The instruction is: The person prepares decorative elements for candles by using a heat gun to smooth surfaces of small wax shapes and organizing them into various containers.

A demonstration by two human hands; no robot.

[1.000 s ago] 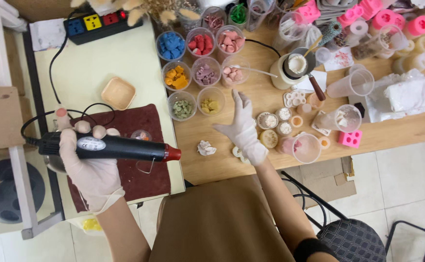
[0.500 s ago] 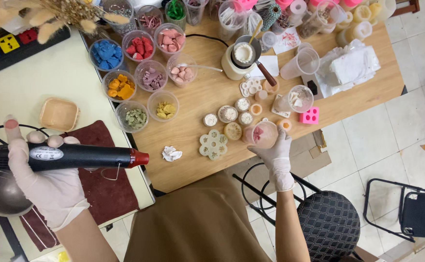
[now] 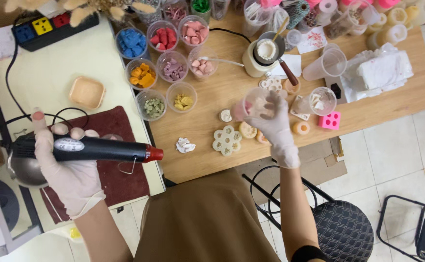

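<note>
The right hand [image 3: 276, 127] grips a clear cup [image 3: 252, 107], lifted above the flower mould [image 3: 226, 140]; tilted, it could spill. The left hand [image 3: 69, 170] is wrapped around a heat gun [image 3: 88, 149], whose hot nozzle could scorch the mat [image 3: 125, 182] below

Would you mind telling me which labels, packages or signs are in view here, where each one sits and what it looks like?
Label: small white oval on the side of the black heat gun held in the left hand.
Package: crinkled clear plastic bag with white contents, far right of the wooden table.
Paper slip: white with pink marks, near the table's back edge.
No screens or signs.
</note>
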